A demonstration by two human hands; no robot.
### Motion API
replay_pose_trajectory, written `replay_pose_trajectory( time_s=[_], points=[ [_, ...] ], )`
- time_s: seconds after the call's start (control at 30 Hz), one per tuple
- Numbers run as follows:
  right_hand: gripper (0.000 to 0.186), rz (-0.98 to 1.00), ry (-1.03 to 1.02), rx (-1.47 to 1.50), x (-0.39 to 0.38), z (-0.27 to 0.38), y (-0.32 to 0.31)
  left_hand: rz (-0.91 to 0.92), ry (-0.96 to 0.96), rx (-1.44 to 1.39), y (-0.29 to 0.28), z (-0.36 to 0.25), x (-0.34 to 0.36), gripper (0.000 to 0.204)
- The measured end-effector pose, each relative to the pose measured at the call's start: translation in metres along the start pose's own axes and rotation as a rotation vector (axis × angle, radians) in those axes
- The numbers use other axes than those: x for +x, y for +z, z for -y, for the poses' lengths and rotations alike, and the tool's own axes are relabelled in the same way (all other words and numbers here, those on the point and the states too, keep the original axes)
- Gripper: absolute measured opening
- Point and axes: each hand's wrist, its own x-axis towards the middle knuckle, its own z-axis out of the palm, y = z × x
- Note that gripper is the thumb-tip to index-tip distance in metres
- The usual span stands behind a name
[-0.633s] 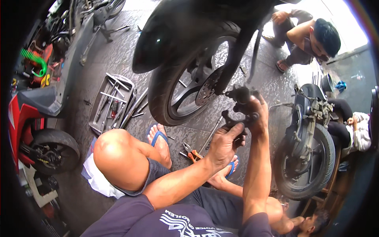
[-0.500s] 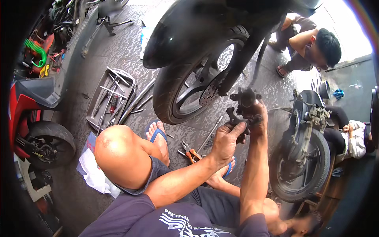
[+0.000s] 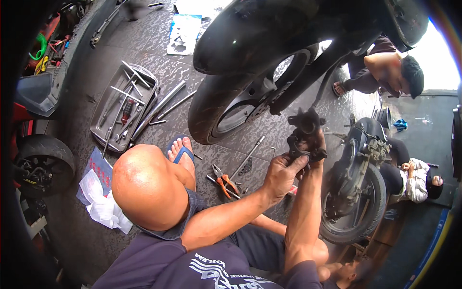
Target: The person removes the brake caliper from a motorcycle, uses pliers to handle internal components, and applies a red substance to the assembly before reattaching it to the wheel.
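Note:
A dark, dirty brake caliper [image 3: 306,121] is between my two hands, in front of the motorcycle's front wheel [image 3: 231,108]. My right hand [image 3: 317,142] is closed around it from the right and below, fingers largely hidden behind it. My left hand [image 3: 285,174] pinches its lower left part, thumb on the near side; whether that part is a separate bracket I cannot tell. A black hose [image 3: 323,86] comes down from the motorcycle toward the caliper. On the floor below lie orange-handled pliers [image 3: 224,182] and a metal rod-like tool [image 3: 249,155].
A grey tray [image 3: 98,131] of wrenches, rods and a red screwdriver [image 3: 127,112] stands at left, with metal tubes beside it. White crumpled paper [image 3: 103,204] lies by my knee. Another motorcycle [image 3: 358,178] stands at right. One person [image 3: 392,72] crouches ahead; another [image 3: 411,178] sits at right.
My view has shifted, so the tray and pliers appear further left. The hands keep hold of the caliper, now turned somewhat and closer together.

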Motion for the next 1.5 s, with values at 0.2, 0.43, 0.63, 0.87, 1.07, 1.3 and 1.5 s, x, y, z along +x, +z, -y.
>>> replay_pose_trajectory(
  time_s=[0.2, 0.43, 0.63, 0.87, 1.07, 1.3, 1.5],
  points=[
    [0.038, -0.092, -0.035, 0.059, 0.008, -0.007, 0.005, 0.041, -0.157, -0.390, -0.009, -0.008, -0.001, 0.020],
    [0.037, -0.019, -0.036, 0.035, 0.003, -0.001, 0.002, 0.125, -0.271, -0.627, -0.007, -0.013, 0.002, 0.027],
    [0.038, 0.023, -0.066, 0.040, -0.002, -0.004, 0.013, 0.111, -0.260, -0.587, -0.010, -0.014, 0.002, 0.024],
    [0.041, -0.032, -0.094, 0.055, -0.006, 0.001, 0.024, 0.130, -0.310, -0.624, -0.011, -0.011, 0.010, 0.025],
    [0.039, -0.023, -0.063, 0.003, 0.003, -0.002, 0.023, 0.129, -0.268, -0.670, 0.000, -0.025, 0.017, 0.023],
    [0.044, -0.019, -0.086, -0.048, -0.013, 0.007, 0.020, 0.124, -0.273, -0.656, 0.011, -0.008, 0.022, 0.022],
    [0.042, -0.065, -0.104, -0.108, -0.012, 0.011, 0.024, 0.150, -0.267, -0.696, 0.007, -0.016, 0.028, 0.024]
  ],
)
